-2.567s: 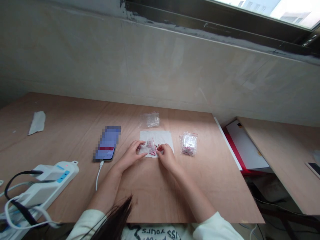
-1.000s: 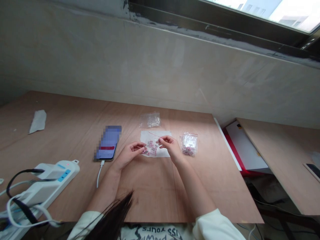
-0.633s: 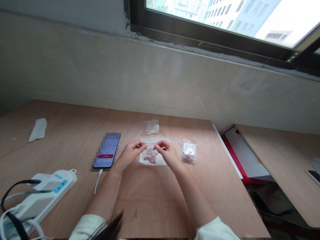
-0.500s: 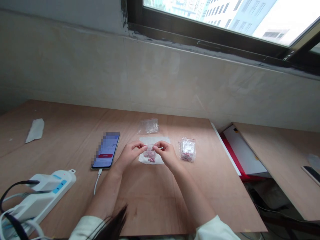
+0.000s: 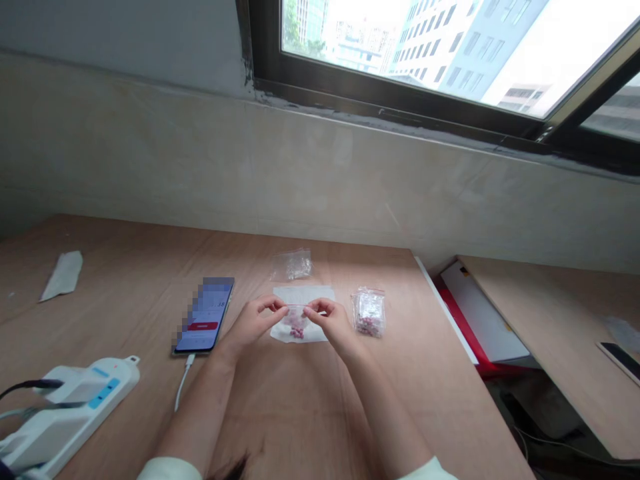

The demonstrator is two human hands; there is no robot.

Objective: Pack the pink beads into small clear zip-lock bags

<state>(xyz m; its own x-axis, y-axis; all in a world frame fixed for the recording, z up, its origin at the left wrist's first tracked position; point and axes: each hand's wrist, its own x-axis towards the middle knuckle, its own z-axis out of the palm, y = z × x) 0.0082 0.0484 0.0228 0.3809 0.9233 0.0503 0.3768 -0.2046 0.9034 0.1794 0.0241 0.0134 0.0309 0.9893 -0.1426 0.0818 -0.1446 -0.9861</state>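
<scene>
Tight gaps: phone [image 5: 204, 317] beside left hand [image 5: 253, 322], plastic bag [image 5: 369, 312] beside right hand [image 5: 331, 319] (white cable [image 5: 183, 380] lower down)

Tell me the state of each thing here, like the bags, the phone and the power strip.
Left hand, pinching the small plastic bag's top edge.
Right hand, pinching the same edge.
Small plastic bag, held just over the paper, pink pieces at bottom.
Paper sheet, lying flat.
Filled bag, lying on the table.
Far bag, lying flat.
Phone, screen lit, cable plugged in.
Power strip, cords plugged in.
</scene>
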